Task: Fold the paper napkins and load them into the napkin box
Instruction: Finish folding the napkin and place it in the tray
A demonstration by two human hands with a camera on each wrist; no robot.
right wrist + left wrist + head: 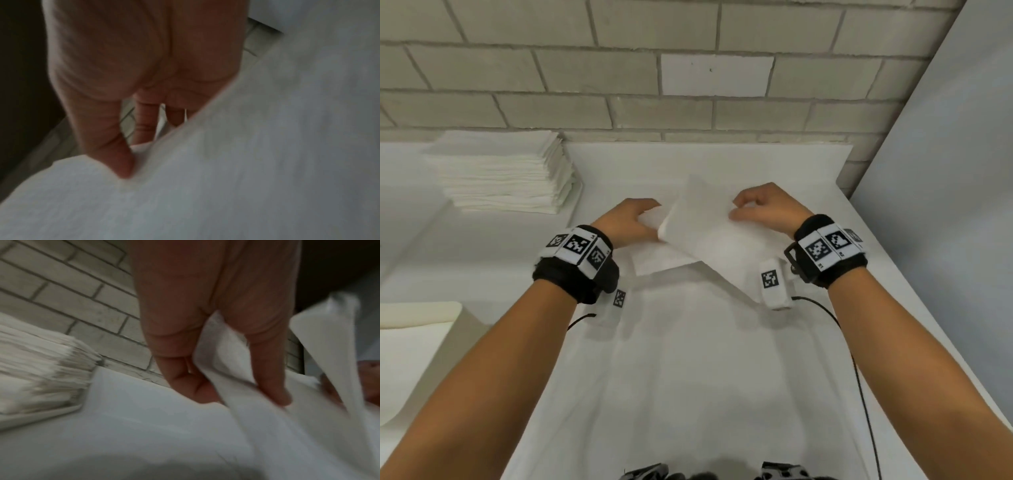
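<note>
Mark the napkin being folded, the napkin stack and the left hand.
napkin being folded (709,222), head view, middle of the raised sheet
napkin stack (500,171), head view, top of the pile
left hand (626,222), head view, back of the hand

The napkin (709,233) is thin white paper, matt and soft-looking, with a faint fibrous texture that shows in the right wrist view. The stack of napkins (503,174) is the same matt white paper, its layered edges slightly ragged and uneven. The bench (688,377) is covered by a smooth white sheet with a dull finish and faint creases. The wall (619,68) behind is pale grey brick, rough and chalky, with darker recessed mortar lines. The wrist bands (575,270) look like black fuzzy cloth carrying smooth printed black-and-white marker blocks.
</note>
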